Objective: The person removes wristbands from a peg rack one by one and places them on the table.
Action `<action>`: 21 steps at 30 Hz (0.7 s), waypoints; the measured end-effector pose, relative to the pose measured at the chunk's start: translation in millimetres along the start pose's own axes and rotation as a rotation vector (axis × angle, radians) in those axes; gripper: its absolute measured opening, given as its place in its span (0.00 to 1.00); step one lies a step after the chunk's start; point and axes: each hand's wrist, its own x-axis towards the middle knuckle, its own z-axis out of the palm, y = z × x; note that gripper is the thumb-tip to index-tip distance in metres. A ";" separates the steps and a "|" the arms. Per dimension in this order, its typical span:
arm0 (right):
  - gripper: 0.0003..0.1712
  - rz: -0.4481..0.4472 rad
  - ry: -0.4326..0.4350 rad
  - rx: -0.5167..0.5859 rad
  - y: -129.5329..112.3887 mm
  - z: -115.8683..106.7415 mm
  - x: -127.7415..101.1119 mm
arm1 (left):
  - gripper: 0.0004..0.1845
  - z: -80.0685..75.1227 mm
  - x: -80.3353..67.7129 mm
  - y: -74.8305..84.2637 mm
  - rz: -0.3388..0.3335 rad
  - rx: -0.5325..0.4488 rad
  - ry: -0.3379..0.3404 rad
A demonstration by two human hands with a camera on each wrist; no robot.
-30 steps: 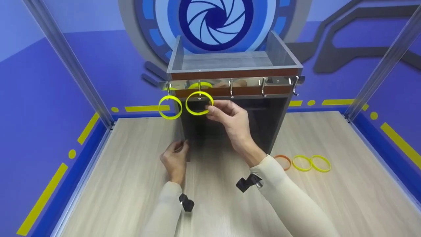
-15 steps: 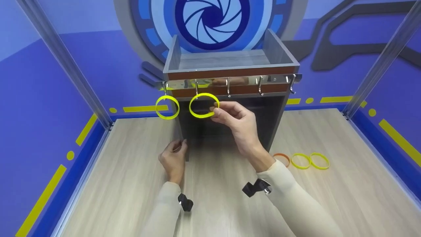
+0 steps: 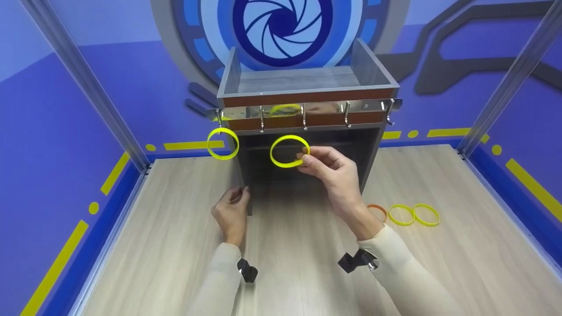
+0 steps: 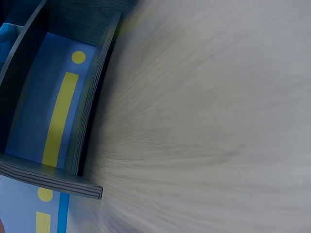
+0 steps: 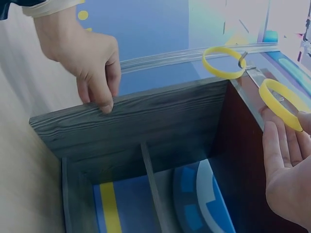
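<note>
Right hand: I see the right hand [image 3: 338,175] at the centre of the frame, thumb and fingertips pinching the held ring.
Held ring: this yellow held ring [image 3: 287,165] is upright at mid-frame, in front of the cabinet's dark opening and just below the hooks, apart from them in the head view.
Left hand: lower and left of centre, the left hand [image 3: 231,213] grips the edge of the cabinet's side panel [image 5: 141,109]; the right wrist view shows its thumb over that edge.
Cabinet: the grey cabinet [image 3: 298,81] stands at upper centre, its top an open tray.
Hooks: 5 metal hooks [image 3: 304,117] line a shiny rail [image 3: 377,105] across its front.
Hanging ring: 1 yellow hanging ring [image 3: 223,157] dangles from the leftmost hook.
Rings on the table: at right, 1 orange ring [image 3: 385,213], partly behind the right wrist, and 2 yellow rings [image 3: 400,224] lie in a row on the pale wood table [image 3: 175,245].
Back wall: a blue wall with a round shutter design [image 3: 283,19] fills the top.
</note>
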 end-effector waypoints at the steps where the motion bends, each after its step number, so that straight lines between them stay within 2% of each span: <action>1: 0.17 0.004 0.006 0.000 0.5 -2.2 -1.4 | 0.05 0.1 -0.1 -0.1 0.001 -0.001 0.001; 7: 0.14 0.037 0.052 -0.015 3.8 -15.6 -10.3 | 0.05 0.0 -0.3 0.1 0.013 0.003 0.004; 12: 0.13 0.053 0.088 -0.007 7.6 -27.5 -14.2 | 0.04 -0.4 0.2 1.2 -0.006 0.003 0.004; 21: 0.14 0.103 0.158 -0.025 14.1 -55.1 -25.1 | 0.04 1.0 -0.1 1.6 -0.010 -0.008 0.005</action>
